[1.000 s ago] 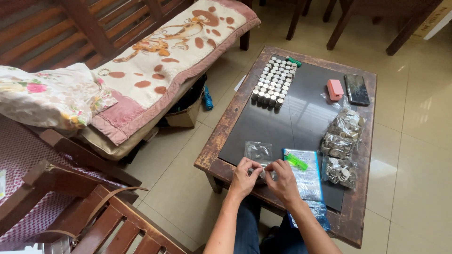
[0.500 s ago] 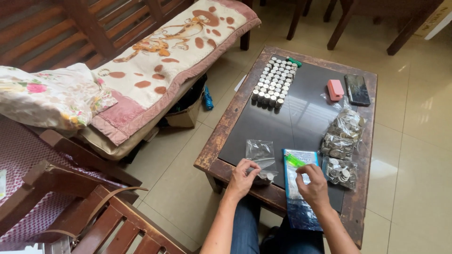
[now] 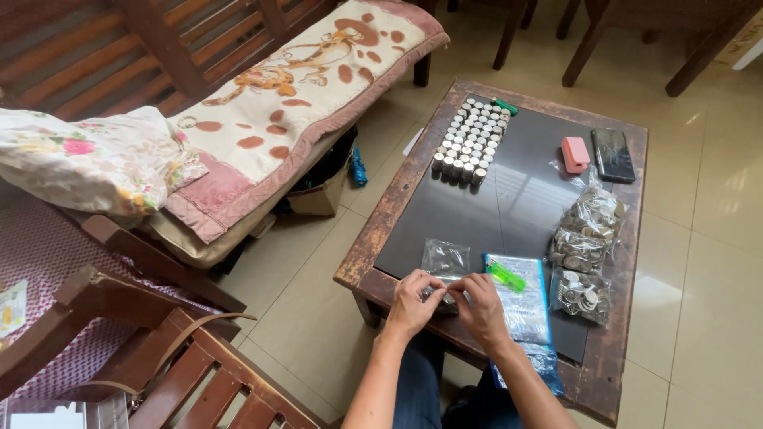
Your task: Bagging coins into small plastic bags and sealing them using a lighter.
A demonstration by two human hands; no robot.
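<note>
Both hands [image 3: 449,298] pinch small bag [image 3: 445,291], contents hidden.

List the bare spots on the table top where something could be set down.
Biggest free patch: dark table top between the coin stacks, the coin bags and the small clear bag. Crowded: near edge around both hands and the right side.

The right hand [image 3: 482,306] has come back off the blue-edged stack of clear plastic bags [image 3: 520,306], its fingers [image 3: 459,284] meeting the left hand [image 3: 413,300] again.
</note>
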